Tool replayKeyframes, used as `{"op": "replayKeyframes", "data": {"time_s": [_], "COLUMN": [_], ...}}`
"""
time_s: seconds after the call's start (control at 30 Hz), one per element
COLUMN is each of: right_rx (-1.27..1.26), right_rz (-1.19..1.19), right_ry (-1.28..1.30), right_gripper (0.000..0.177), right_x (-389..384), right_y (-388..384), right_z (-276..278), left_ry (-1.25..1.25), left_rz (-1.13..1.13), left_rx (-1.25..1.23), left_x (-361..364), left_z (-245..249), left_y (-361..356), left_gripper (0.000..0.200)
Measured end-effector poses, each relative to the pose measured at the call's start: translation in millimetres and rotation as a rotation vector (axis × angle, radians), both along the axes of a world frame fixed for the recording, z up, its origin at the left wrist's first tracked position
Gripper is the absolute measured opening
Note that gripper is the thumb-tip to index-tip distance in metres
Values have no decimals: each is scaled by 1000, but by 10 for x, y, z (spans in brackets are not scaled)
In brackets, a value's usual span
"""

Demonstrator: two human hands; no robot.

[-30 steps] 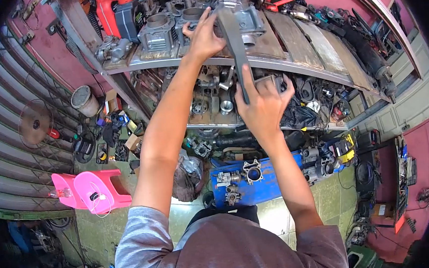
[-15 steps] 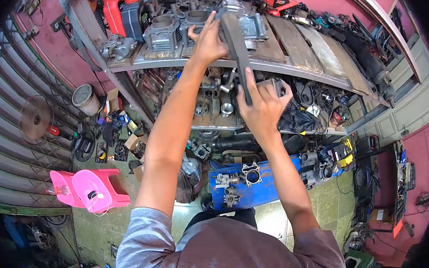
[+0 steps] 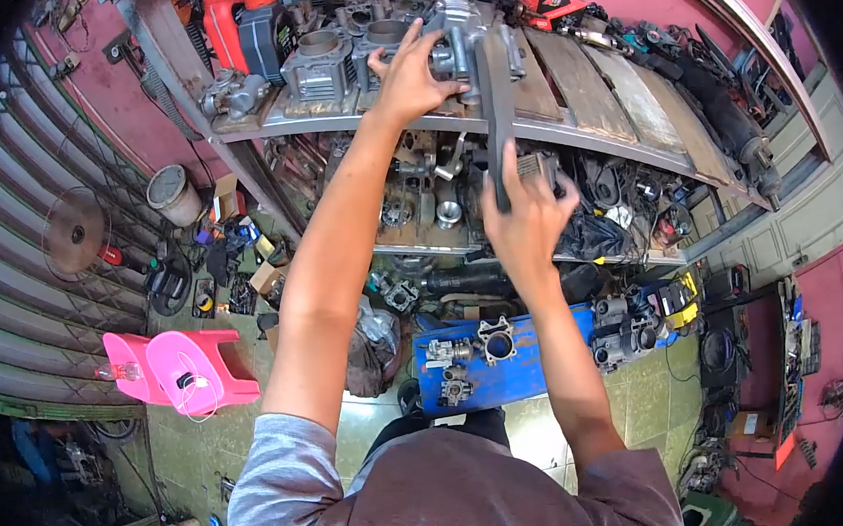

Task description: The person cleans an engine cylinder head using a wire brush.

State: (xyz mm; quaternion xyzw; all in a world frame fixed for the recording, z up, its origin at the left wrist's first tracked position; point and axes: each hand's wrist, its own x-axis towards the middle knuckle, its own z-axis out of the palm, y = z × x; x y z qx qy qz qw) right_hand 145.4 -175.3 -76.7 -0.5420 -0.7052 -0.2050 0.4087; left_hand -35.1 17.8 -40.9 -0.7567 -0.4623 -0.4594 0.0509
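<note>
My right hand (image 3: 528, 218) grips the lower end of a long, dark grey flat bar (image 3: 501, 111), its index finger stretched along the side. The bar's blurred upper end overlaps a grey metal engine part (image 3: 458, 50) standing at the shelf's front edge. Against the left side of that part is my left hand (image 3: 411, 83), thumb low and fingers spread upward around it. Part of the engine part is hidden behind the bar and fingers. Just left stand two finned cylinder blocks, one (image 3: 320, 70) in full view and another (image 3: 387, 36) partly behind my fingers.
Metal parts crowd the shelf (image 3: 608, 138) and the level below. Red and black bottles (image 3: 257, 35) stand at its left. Below, a blue bench (image 3: 508, 379) bears carburettor-like parts. A pink stool (image 3: 195, 372) and a fan (image 3: 75, 233) stand to the left.
The dark bar and my right hand have shifted right and slightly down, uncovering more of the engine part. My left hand stays almost in place, its thumb now visible against the part.
</note>
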Motion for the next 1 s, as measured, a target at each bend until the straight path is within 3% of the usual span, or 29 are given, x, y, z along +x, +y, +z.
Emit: {"op": "replayKeyframes", "data": {"time_s": [0.1, 0.2, 0.3, 0.33, 0.43, 0.53, 0.63, 0.77, 0.87, 1.0], "right_rx": [-3, 132, 100, 87, 15, 48, 57, -6, -22, -7], "right_rz": [33, -29, -11, 9, 46, -3, -27, 117, 105, 99], "right_ry": [67, 11, -31, -70, -8, 48, -24, 50, 189, 120], "right_gripper": [56, 53, 54, 63, 53, 53, 51, 52, 50, 50], "right_x": [78, 23, -25, 7, 34, 22, -24, 31, -25, -86], "right_y": [-130, 257, 300, 184, -103, 92, 265, -179, 29, 75], "right_z": [155, 405, 230, 162, 95, 377, 309, 121, 393, 332], "left_ry": [-18, -61, -4, 4, 12, -28, -37, 52, 41, 40], "left_rz": [-34, -24, -3, 1, -13, -34, -24, 12, 2, -3], "left_rx": [-7, 3, -12, 27, 7, -16, -31, -23, -30, -29], "left_x": [-1, 31, 4, -2, -10, 28, 39, -2, -9, -21], "left_z": [-14, -20, 61, 42, 33, 28, 113, 177, 90, 131], "left_y": [5, -18, -64, -34, -27, -73, -137, -119, -128, -82], "left_gripper": [96, 97, 96, 92, 91, 90, 88, 87, 88, 88]}}
